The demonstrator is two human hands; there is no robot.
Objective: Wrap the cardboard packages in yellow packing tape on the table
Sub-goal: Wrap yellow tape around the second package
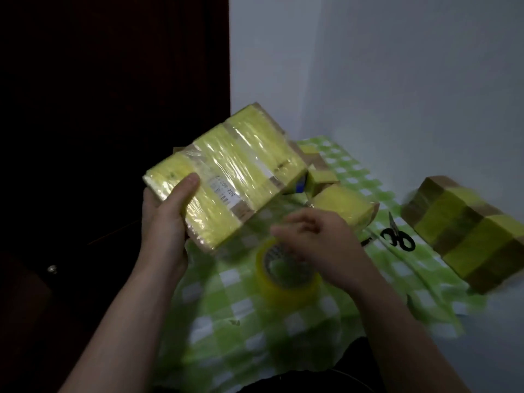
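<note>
A: How many packages, counting from the left?

B: Four that I can make out. The first, a flat package, is lifted and tilted above the left side of the checked cloth. The left hand grips its near end, thumb on top. Its cardboard is crossed by broad yellow bands under glossy, wrinkled clear film, and it has a printed label.

A: And the tape?

B: One tape roll, a translucent yellow ring, lies flat on the green-and-white cloth just below that package. The right hand is over it with fingers loosely curled. It is blurred, so I cannot tell whether it grips the roll or only hovers.

A: Further right?

B: A small package, blocky and nearly all yellow, rests on the cloth. A half-hidden package sits behind it. Then comes one pair of scissors, black-handled, lying flat. Last is a long banded package, brown cardboard alternating with yellow stripes, where the cloth ends and the pale surface shows.
</note>
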